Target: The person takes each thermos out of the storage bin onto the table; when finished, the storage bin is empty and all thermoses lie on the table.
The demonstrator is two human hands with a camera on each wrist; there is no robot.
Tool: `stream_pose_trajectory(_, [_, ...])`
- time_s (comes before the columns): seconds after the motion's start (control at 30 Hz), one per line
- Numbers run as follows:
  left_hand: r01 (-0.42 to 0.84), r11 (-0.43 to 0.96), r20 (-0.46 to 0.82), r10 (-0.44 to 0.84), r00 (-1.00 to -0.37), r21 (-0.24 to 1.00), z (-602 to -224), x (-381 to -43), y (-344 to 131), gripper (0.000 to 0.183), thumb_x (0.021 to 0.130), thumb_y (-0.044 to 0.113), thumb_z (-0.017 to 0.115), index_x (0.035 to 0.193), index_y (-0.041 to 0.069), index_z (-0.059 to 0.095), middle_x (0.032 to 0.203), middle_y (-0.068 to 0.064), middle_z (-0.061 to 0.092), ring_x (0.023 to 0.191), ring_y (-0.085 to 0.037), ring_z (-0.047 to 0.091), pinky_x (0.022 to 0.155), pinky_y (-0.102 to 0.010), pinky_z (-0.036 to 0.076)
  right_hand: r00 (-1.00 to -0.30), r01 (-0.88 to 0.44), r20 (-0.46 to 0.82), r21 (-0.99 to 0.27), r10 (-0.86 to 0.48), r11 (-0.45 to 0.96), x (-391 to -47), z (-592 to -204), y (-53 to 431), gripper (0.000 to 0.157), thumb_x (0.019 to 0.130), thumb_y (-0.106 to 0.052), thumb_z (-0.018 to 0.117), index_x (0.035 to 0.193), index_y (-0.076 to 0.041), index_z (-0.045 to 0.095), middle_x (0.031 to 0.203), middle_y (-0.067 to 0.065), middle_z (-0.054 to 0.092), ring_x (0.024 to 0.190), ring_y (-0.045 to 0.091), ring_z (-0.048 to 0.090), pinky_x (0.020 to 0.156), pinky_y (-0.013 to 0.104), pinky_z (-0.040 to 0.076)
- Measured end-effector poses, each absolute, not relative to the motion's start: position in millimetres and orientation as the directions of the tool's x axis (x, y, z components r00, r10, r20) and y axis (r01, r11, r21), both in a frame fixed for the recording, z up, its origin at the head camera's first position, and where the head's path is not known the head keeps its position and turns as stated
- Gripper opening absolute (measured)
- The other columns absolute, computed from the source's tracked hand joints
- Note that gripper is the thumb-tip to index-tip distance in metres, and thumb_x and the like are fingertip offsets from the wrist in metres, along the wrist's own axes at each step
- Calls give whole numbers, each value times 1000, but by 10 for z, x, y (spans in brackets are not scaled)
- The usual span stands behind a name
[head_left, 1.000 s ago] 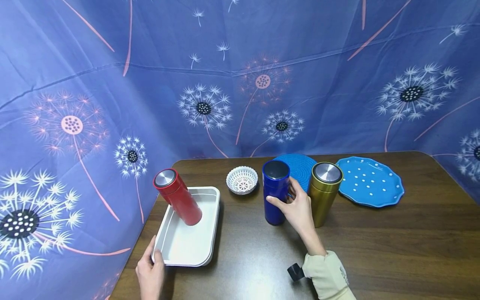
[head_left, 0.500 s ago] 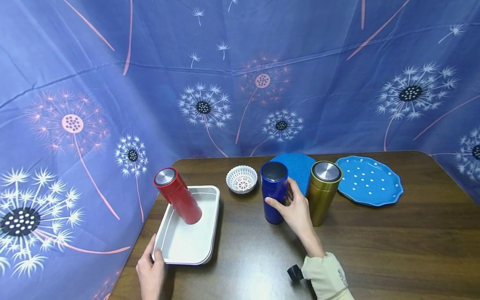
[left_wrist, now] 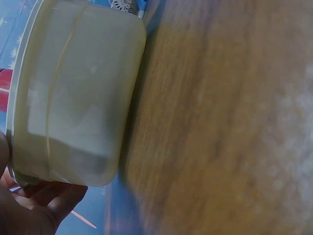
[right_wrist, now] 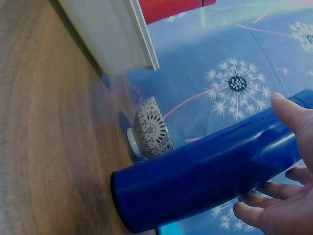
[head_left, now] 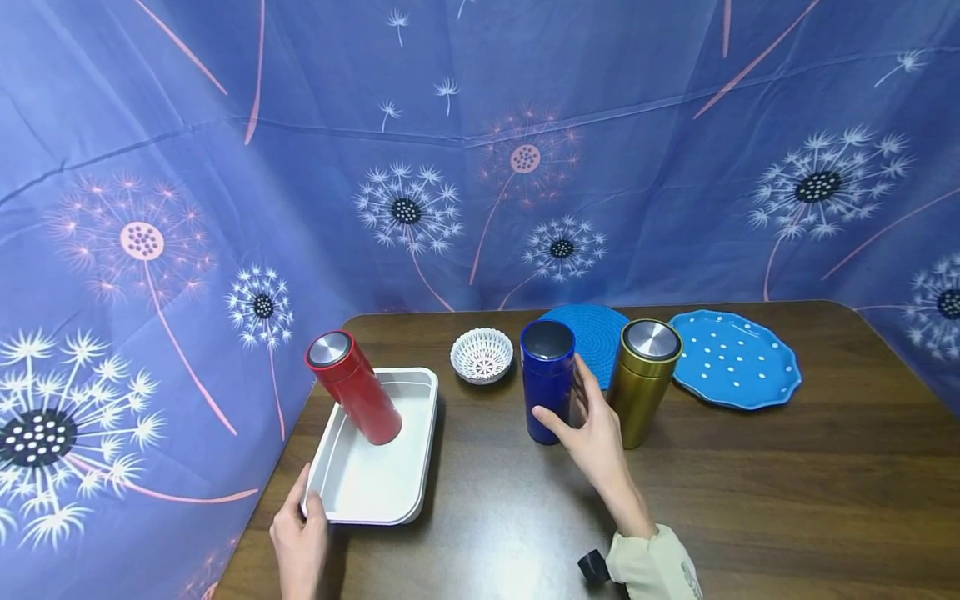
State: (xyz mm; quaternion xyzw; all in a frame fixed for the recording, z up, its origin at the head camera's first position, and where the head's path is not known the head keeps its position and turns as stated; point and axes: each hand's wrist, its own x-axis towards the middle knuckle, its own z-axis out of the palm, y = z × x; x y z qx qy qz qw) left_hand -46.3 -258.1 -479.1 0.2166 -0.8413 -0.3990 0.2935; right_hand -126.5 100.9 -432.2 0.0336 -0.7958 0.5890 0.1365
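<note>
My left hand [head_left: 298, 533] grips the near left corner of a deep white rectangular tray [head_left: 367, 498], thumb on its rim. A red thermos [head_left: 367, 400] with a silver lid top stands in the tray. My right hand [head_left: 596, 433] is round a blue thermos [head_left: 546, 383] that stands upright on the table. In the right wrist view its thumb lies along one side of the blue thermos [right_wrist: 205, 171] and the fingers along the other. Just right of that hand stands a gold thermos [head_left: 637, 400] with a silver top.
A small white patterned bowl [head_left: 482, 354] stands between tray and blue thermos. Behind the blue and gold thermoses lies a round blue woven mat [head_left: 592, 333]. At the back right is a blue polka-dot plate [head_left: 735, 358]. Patterned blue cloth [head_left: 660, 167] hangs behind the wooden table [head_left: 825, 500].
My right hand has shifted slightly lower on the blue thermos, which stays in about the same place. The left hand and tray show no clear movement.
</note>
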Motion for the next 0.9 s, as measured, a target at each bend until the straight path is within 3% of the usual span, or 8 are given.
stream_pose_trajectory(0.17, [-127,585,320,-597,-735,801,-4784,-463,-2575,39,90,0,51,126,2,64,123,-23,63,108,-41,58,78,-4,29,-961,-206,253,-923,110,326,-1126,-4317,1033,94,80,-22,81,155,-9,25,153,21,36,137,35,40,108,42,35])
stream_pose_trajectory(0.53, [-150,575,292,-602,-743,804,-4791,-452,-2616,38,92,4,52,129,5,64,124,-24,62,107,-33,60,77,0,29,-952,-222,282,-903,118,367,-752,-4343,1046,87,78,-21,82,151,-10,35,146,20,47,134,33,45,104,33,37])
stream_pose_trajectory(0.8, [-138,588,316,-600,-735,797,-4791,-456,-2597,38,91,3,52,127,4,65,122,-23,63,104,-38,59,77,-3,30,-954,-265,295,-911,52,317,-640,-4384,942,81,75,-13,83,146,-7,43,140,20,53,126,35,53,99,47,44])
stream_pose_trajectory(0.9, [-132,585,320,-603,-731,800,-4795,-454,-2589,38,91,2,52,126,4,65,122,-22,64,104,-30,61,77,-2,30,-952,-281,306,-903,27,325,-650,-4392,897,79,76,-14,83,145,-9,45,138,19,55,125,34,54,98,48,44])
